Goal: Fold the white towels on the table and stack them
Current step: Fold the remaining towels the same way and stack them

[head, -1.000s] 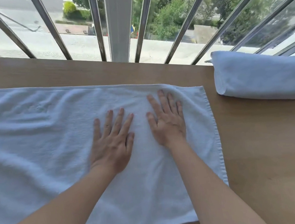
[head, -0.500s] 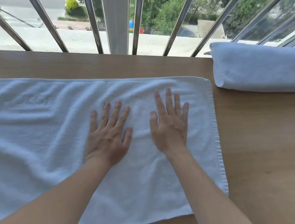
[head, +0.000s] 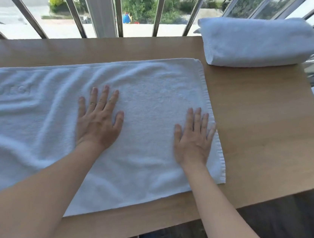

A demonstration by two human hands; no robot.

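While both palms lie flat on the cloth, the step in hand looks to me like smoothing before the first fold. Starting at nine o'clock, the open white towel [head: 34,124] runs off the left edge of view. Its left half is rumpled into long ridges, with embossed lettering near ten o'clock that I cannot read. My left hand [head: 99,120] presses down near the middle of what shows, fingers straight and spread wide toward twelve o'clock, holding nothing. At four o'clock from it, my right hand [head: 194,136] lies flat too, fingers straight and closer together, the little finger at the towel's hemmed right edge, gripping nothing. Beyond that hem, a strip of bare table [head: 263,135] separates this towel from the folded towel [head: 257,43] at one o'clock, which sits at the far right corner by the railing [head: 74,14].

To do this well, I would anchor with the right palm and sweep the left outward toward nine o'clock, since the ridges sit there. The pressure should be light and even, so the terry does not bunch ahead of the palm. Then I should square the three o'clock hem before lifting any corners, or the fold may go crooked and the stack lean.
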